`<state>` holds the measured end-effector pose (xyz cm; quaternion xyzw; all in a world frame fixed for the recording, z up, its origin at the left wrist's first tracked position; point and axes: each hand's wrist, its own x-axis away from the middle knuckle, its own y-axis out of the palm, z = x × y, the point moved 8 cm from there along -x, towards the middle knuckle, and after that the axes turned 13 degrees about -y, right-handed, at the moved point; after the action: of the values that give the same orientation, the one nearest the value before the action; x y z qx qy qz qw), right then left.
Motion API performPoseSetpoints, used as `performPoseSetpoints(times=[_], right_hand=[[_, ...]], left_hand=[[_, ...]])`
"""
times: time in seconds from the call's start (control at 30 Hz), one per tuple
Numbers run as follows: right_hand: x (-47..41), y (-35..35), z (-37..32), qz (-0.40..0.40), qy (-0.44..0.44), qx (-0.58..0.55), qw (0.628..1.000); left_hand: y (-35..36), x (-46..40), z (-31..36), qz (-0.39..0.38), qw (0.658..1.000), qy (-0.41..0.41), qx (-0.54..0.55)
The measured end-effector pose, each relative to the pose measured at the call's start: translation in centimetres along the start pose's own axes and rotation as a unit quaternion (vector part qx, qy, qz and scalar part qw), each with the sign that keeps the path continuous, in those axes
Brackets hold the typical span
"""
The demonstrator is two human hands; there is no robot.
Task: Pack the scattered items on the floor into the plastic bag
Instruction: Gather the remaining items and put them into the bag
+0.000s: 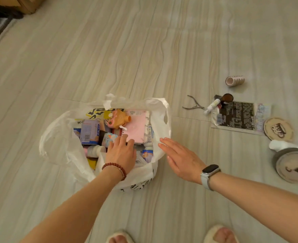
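Note:
A white plastic bag [56, 135] stands open on the floor, holding a pink notebook [137, 127], a small pig toy [118, 118], a blue box [90, 131] and several bottles. My left hand [121, 153], with a red bead bracelet, reaches into the bag and rests flat on its contents, fingers touching the notebook's edge. My right hand [179, 157], with a watch on the wrist, hovers open beside the bag's right rim, palm down, holding nothing. Scattered to the right lie nail nippers [193, 102], a white tube [212, 106], a brown bottle [227, 98], a black packet [237, 116] and a hair claw [235, 81].
A round wooden coaster [278, 129] and a round grey tin [293, 166] with a white cloth [281, 145] on it lie at the far right. A wooden cabinet corner [27, 4] stands at the top left. My slippered feet [221, 234] are at the bottom edge.

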<state>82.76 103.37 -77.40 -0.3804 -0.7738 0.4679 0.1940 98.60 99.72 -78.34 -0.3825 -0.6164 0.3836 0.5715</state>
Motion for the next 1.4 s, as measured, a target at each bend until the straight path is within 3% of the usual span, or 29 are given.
performPoseSetpoints(times=[0.07, 0.17, 0.3, 0.43, 0.53, 0.67, 0.77, 0.93, 1.2, 1.4], right_hand=[[1.8, -1.3, -0.9, -0.035, 0.053, -0.006, 0.998], [6.7, -4.8, -1.6, -0.059, 0.236, -0.066, 0.968], [14.2, -15.1, -6.4, 0.013, 0.413, -0.145, 0.899], [18.6, -28.6, -12.3, 0.091, 0.514, -0.19, 0.832], [21.0, -36.5, -16.1, 0.109, 0.532, -0.193, 0.817], [24.5, -44.4, -19.2, 0.182, 0.568, -0.235, 0.767], [28.0, -48.0, -19.2, 0.245, 0.584, -0.271, 0.725], [36.8, -52.1, -16.7, 0.273, 0.604, -0.305, 0.684], [52.0, -62.3, -7.4, 0.273, 0.605, -0.267, 0.698], [54.3, -67.6, 1.4, 0.259, 0.598, -0.266, 0.71]], left_hand=[[-0.8, 2.2, 0.7, -0.039, 0.998, -0.051, 0.017], [-3.0, 8.0, 3.0, -0.122, 0.982, -0.104, 0.101], [-11.2, 16.5, 6.1, -0.154, 0.972, -0.082, 0.155], [-23.3, 21.9, 8.0, -0.138, 0.974, -0.046, 0.173], [-32.3, 25.5, 10.0, -0.113, 0.98, 0.006, 0.165], [-41.5, 28.8, 13.5, -0.08, 0.981, 0.069, 0.165], [-45.4, 30.5, 18.0, -0.09, 0.975, 0.101, 0.176], [-47.7, 32.3, 27.6, -0.093, 0.969, 0.101, 0.204], [-48.4, 36.4, 45.1, -0.107, 0.952, 0.059, 0.281], [-50.4, 33.6, 54.1, -0.094, 0.952, 0.054, 0.286]])
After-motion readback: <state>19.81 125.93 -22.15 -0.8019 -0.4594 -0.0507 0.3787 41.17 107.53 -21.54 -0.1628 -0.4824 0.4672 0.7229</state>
